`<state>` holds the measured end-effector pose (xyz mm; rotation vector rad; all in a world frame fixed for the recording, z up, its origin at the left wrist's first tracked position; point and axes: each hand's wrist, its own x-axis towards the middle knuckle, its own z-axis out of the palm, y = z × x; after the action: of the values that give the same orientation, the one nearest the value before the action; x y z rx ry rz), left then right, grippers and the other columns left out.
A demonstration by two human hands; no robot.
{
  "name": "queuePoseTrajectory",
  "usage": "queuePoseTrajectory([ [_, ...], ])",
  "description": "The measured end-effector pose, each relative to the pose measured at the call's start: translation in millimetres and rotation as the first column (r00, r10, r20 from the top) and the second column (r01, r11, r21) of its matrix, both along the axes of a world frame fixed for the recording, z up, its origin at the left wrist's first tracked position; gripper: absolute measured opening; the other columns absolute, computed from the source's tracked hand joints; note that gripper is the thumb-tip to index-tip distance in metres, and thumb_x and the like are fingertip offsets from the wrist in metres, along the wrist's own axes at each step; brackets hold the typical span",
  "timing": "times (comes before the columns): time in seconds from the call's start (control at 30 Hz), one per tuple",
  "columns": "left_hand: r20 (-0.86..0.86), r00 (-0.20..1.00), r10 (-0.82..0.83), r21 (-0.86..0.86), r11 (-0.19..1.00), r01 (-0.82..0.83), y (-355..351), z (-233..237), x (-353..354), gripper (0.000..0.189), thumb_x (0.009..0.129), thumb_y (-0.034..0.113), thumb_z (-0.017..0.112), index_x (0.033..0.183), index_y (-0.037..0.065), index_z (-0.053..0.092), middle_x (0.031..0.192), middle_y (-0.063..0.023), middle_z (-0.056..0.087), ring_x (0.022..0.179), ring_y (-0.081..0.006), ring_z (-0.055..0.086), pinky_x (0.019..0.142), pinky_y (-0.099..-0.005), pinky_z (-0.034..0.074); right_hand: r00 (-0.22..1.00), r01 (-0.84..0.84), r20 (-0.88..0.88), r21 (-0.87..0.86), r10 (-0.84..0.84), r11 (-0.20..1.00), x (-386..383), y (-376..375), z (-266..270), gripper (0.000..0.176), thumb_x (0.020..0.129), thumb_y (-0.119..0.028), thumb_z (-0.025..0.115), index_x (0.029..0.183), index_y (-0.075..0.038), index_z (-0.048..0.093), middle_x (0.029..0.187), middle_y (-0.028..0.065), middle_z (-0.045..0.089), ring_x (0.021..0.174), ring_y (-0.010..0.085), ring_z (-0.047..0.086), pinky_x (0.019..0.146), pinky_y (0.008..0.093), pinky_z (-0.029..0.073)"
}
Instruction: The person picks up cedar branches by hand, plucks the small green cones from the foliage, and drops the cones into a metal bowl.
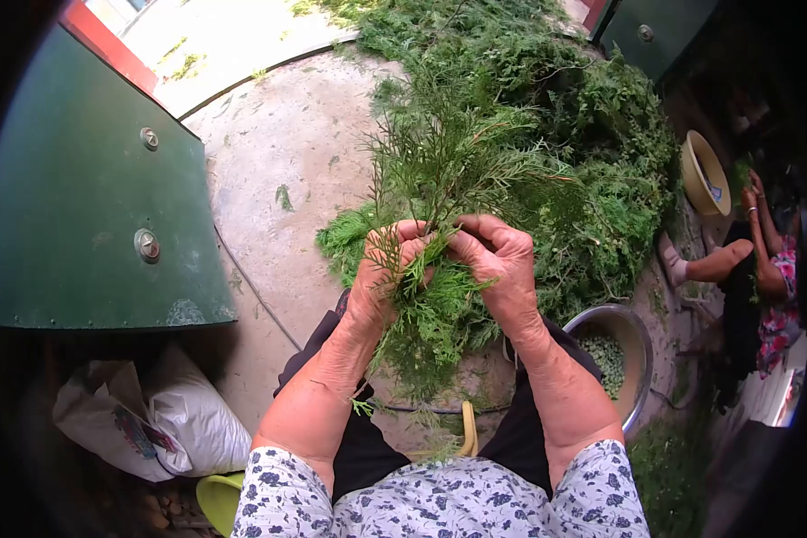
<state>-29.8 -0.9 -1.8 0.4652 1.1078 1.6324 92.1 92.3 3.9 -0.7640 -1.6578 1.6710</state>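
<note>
Leafy green sprigs (pixel 444 175) stand up from between my two hands, with more foliage hanging below them. My left hand (pixel 387 269) is closed round the stems and a bunch of bright green leaves (pixel 435 296). Close beside it, my right hand (pixel 498 260) has its thumb and fingers pinched on the sprigs at the stem. The fingertips of both hands nearly meet, and leaves partly hide them.
A large heap of cut branches (pixel 601 170) lies ahead and right. Near my right knee is a metal basin (pixel 638 359) holding small green pieces. A co-worker (pixel 767 269) sits far right by a tan basin (pixel 706 175). Left are a green metal door (pixel 90 197) and white sacks (pixel 193 417).
</note>
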Motion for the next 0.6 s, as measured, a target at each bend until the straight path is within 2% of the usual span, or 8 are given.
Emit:
queuePoseTrajectory([
  [0.07, 0.044, 0.999, -0.017, 0.057, 0.998, 0.014, -0.2, 0.8, -1.2, 0.023, 0.083, 0.015, 0.060, 0.098, -0.002, 0.057, 0.069, 0.0015, 0.058, 0.052, -0.0040, 0.048, 0.046, -0.0173, 0.038, 0.999, 0.007, -0.032, -0.017, -0.007, 1.000, -1.2, 0.6, -2.4, 0.018, 0.080, -0.005, 0.063, 0.094, 0.007, 0.062, 0.079, 0.0057, 0.061, 0.070, 0.0124, 0.061, 0.065, 0.0236, 0.050],
  [0.17, 0.094, 0.992, -0.085, 0.104, 0.992, 0.075, 4.7, -10.2, -9.4, 0.022, 0.082, 0.016, 0.060, 0.097, 0.000, 0.058, 0.070, -0.0009, 0.059, 0.051, -0.0039, 0.048, 0.046, -0.0166, 0.038, 0.991, -0.048, -0.129, -0.182, 0.024, 0.982, 0.1, 5.8, -5.2, 0.017, 0.083, -0.007, 0.061, 0.094, 0.006, 0.062, 0.080, 0.0049, 0.061, 0.068, 0.0108, 0.059, 0.063, 0.0236, 0.048],
  [0.23, 0.081, 0.995, -0.065, 0.069, 0.996, 0.060, 2.2, -6.0, -6.0, 0.022, 0.082, 0.017, 0.062, 0.096, 0.000, 0.058, 0.072, -0.0034, 0.061, 0.053, -0.0042, 0.049, 0.046, -0.0161, 0.038, 0.981, -0.128, -0.186, -0.381, 0.059, 0.916, 0.6, 9.4, -9.7, 0.019, 0.087, -0.011, 0.057, 0.099, 0.004, 0.059, 0.082, 0.0041, 0.060, 0.069, 0.0097, 0.057, 0.064, 0.0233, 0.046],
  [0.27, 0.164, 0.986, -0.042, 0.108, 0.994, 0.024, -0.6, -1.2, -2.7, 0.023, 0.082, 0.018, 0.062, 0.096, 0.001, 0.058, 0.073, -0.0033, 0.061, 0.054, -0.0044, 0.050, 0.047, -0.0158, 0.038, 0.963, -0.203, -0.252, -0.442, 0.097, 0.874, 0.5, 10.6, -12.6, 0.021, 0.090, -0.014, 0.054, 0.104, 0.001, 0.057, 0.083, 0.0037, 0.060, 0.072, 0.0100, 0.057, 0.066, 0.0240, 0.046],
  [0.3, 0.246, 0.969, -0.020, 0.144, 0.989, -0.016, -1.5, 1.8, -0.7, 0.023, 0.083, 0.019, 0.062, 0.097, 0.001, 0.058, 0.074, -0.0032, 0.061, 0.055, -0.0045, 0.050, 0.048, -0.0155, 0.038, 0.963, -0.206, -0.253, -0.441, 0.099, 0.873, 0.3, 12.0, -13.8, 0.021, 0.090, -0.014, 0.054, 0.104, 0.001, 0.057, 0.083, 0.0037, 0.060, 0.072, 0.0100, 0.057, 0.066, 0.0240, 0.046],
  [0.47, 0.240, 0.969, -0.064, 0.134, 0.990, 0.032, -2.3, -9.3, -5.6, 0.028, 0.085, 0.023, 0.060, 0.101, 0.000, 0.056, 0.079, -0.0026, 0.060, 0.054, -0.0040, 0.048, 0.049, -0.0174, 0.038, 0.933, -0.247, -0.359, -0.562, 0.037, 0.789, 0.2, 13.3, -8.9, 0.022, 0.089, -0.012, 0.053, 0.108, 0.000, 0.053, 0.090, 0.0066, 0.060, 0.080, 0.0141, 0.059, 0.066, 0.0259, 0.047],
  [0.53, 0.371, 0.920, -0.126, 0.309, 0.951, 0.006, -2.6, -13.0, -6.7, 0.031, 0.088, 0.025, 0.055, 0.106, -0.001, 0.052, 0.081, -0.0031, 0.058, 0.050, -0.0043, 0.043, 0.046, -0.0188, 0.035, 0.921, -0.260, -0.390, -0.591, 0.011, 0.764, -0.7, 11.6, 1.1, 0.023, 0.088, -0.012, 0.054, 0.108, 0.000, 0.052, 0.091, 0.0074, 0.060, 0.080, 0.0149, 0.059, 0.066, 0.0261, 0.047],
  [0.6, 0.358, 0.926, -0.123, 0.287, 0.958, 0.016, -0.4, -13.1, -9.1, 0.031, 0.089, 0.024, 0.053, 0.107, -0.001, 0.050, 0.081, -0.0033, 0.057, 0.048, -0.0045, 0.041, 0.045, -0.0190, 0.033, 0.908, -0.273, -0.419, -0.621, -0.017, 0.735, -0.1, 13.2, 3.6, 0.025, 0.088, -0.012, 0.054, 0.109, 0.000, 0.051, 0.092, 0.0081, 0.059, 0.081, 0.0156, 0.059, 0.066, 0.0264, 0.048],
])
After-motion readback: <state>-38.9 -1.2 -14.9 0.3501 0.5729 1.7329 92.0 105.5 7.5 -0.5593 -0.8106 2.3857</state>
